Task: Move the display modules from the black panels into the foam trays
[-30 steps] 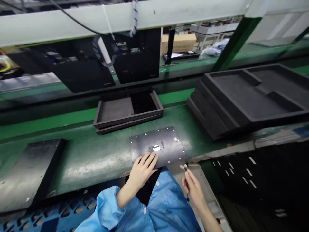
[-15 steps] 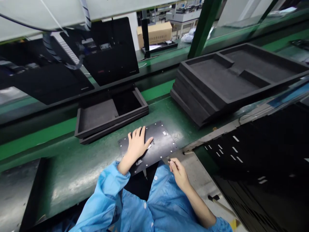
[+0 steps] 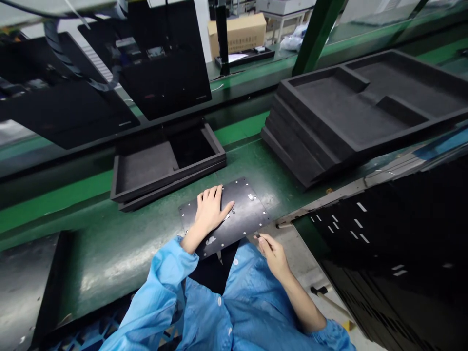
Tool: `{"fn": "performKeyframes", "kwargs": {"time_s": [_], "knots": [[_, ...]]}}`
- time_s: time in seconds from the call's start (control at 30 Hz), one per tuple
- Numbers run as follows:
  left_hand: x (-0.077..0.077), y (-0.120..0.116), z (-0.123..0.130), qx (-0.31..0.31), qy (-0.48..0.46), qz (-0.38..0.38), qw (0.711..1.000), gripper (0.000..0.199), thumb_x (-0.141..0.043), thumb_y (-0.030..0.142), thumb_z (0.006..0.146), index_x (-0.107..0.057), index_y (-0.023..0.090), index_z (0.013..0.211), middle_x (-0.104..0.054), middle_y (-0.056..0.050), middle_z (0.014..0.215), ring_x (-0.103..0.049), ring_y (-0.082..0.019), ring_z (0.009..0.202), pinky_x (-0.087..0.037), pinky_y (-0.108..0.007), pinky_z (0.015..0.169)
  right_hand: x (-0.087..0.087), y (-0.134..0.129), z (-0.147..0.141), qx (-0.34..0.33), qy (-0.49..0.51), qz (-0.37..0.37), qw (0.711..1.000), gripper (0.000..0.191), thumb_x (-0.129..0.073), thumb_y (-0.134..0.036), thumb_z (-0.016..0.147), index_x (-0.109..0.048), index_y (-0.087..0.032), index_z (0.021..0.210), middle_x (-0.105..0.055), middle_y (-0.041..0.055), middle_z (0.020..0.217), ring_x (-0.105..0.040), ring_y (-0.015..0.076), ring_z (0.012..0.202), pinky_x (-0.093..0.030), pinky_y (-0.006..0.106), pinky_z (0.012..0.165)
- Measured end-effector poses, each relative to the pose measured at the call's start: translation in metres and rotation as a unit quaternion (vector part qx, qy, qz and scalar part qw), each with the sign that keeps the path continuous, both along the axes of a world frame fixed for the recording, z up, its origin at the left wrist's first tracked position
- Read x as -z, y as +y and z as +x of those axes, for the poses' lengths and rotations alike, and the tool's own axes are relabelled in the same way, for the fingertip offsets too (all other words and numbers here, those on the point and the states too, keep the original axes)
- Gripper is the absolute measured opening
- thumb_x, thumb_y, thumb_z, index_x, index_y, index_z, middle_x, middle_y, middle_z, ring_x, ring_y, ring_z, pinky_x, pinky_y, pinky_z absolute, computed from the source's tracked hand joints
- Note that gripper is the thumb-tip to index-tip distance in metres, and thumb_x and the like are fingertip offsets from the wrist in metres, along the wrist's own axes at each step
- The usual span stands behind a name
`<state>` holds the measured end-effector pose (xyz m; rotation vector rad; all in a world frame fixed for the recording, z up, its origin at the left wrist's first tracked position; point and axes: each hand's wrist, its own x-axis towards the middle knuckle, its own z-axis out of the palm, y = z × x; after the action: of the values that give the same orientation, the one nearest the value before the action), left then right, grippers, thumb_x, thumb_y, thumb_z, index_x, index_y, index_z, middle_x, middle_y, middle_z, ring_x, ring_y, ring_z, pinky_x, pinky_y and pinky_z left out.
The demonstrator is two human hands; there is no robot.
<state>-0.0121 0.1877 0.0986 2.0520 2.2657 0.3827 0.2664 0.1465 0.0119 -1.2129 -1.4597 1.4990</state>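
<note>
A dark flat panel (image 3: 244, 214) with small white dots along its edges lies on the green bench, its near edge reaching over the front edge. My left hand (image 3: 209, 210) rests flat on its left half, fingers stretched out and thumb apart. Just off the panel's near right corner, my right hand (image 3: 271, 248) pinches a small, thin, dark piece (image 3: 257, 235) whose kind I cannot make out. Most of that piece is hidden by the fingers. Pale marks and a small white label show on the panel's surface.
Behind the panel sits a pair of stacked black foam trays (image 3: 146, 168). A taller stack of foam trays (image 3: 310, 146) stands at right. Large black panels (image 3: 387, 243) fill the lower right. Another dark panel (image 3: 25, 278) lies at left. A cardboard box (image 3: 241, 35) is at the back.
The camera view has tilted slightly, so the background sits higher. My left hand stays flat on the panel, and my right hand keeps its pinch near the same corner.
</note>
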Motion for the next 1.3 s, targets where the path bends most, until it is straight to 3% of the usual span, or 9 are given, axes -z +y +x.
{"fn": "performKeyframes", "kwargs": {"time_s": [0.13,0.4,0.77,1.1,1.3], "knots": [[0.000,0.000,0.000,0.007,0.002,0.004,1.000,0.072,-0.046,0.063,0.111,-0.047,0.015,0.165,-0.060,-0.020,0.159,-0.053,-0.039,0.144,-0.043,-0.058,0.120,-0.008,0.003,-0.001,-0.004,-0.009,-0.009,1.000,0.062,-0.064,-0.076,0.099,-0.083,-0.018,0.108,-0.051,-0.0013,0.065,-0.046,0.0171,0.061,-0.038,0.031,0.057],[0.004,0.000,-0.002,0.010,0.007,0.018,1.000,0.073,-0.048,0.063,0.110,-0.048,0.013,0.164,-0.061,-0.020,0.158,-0.054,-0.039,0.142,-0.044,-0.056,0.117,-0.036,0.005,0.009,-0.037,-0.041,-0.046,0.997,0.055,-0.066,-0.069,0.102,-0.085,-0.019,0.113,-0.047,-0.0022,0.064,-0.036,0.0156,0.058,-0.026,0.030,0.053],[0.004,0.000,-0.003,0.011,0.008,0.021,1.000,0.073,-0.049,0.063,0.110,-0.048,0.013,0.164,-0.061,-0.021,0.159,-0.054,-0.039,0.142,-0.044,-0.056,0.117,-0.004,0.003,-0.008,-0.003,0.008,-0.039,0.999,0.068,-0.066,-0.081,0.095,-0.082,-0.017,0.106,-0.047,-0.0036,0.063,-0.041,0.0157,0.060,-0.035,0.030,0.058],[0.001,0.001,-0.004,0.009,-0.022,0.012,1.000,0.072,-0.047,0.064,0.110,-0.048,0.016,0.163,-0.061,-0.020,0.158,-0.054,-0.038,0.143,-0.042,-0.057,0.119,-0.022,0.010,0.001,-0.031,-0.008,-0.073,0.997,0.061,-0.068,-0.075,0.098,-0.084,-0.020,0.117,-0.044,-0.0035,0.061,-0.036,0.0169,0.057,-0.031,0.031,0.054],[0.002,0.002,-0.005,0.004,-0.032,0.010,0.999,0.072,-0.050,0.063,0.109,-0.048,0.015,0.163,-0.060,-0.020,0.160,-0.052,-0.038,0.144,-0.041,-0.056,0.121,-0.013,0.005,-0.007,0.000,0.002,-0.057,0.998,0.063,-0.067,-0.079,0.095,-0.083,-0.020,0.112,-0.045,-0.0031,0.063,-0.037,0.0167,0.058,-0.030,0.031,0.053]]}}
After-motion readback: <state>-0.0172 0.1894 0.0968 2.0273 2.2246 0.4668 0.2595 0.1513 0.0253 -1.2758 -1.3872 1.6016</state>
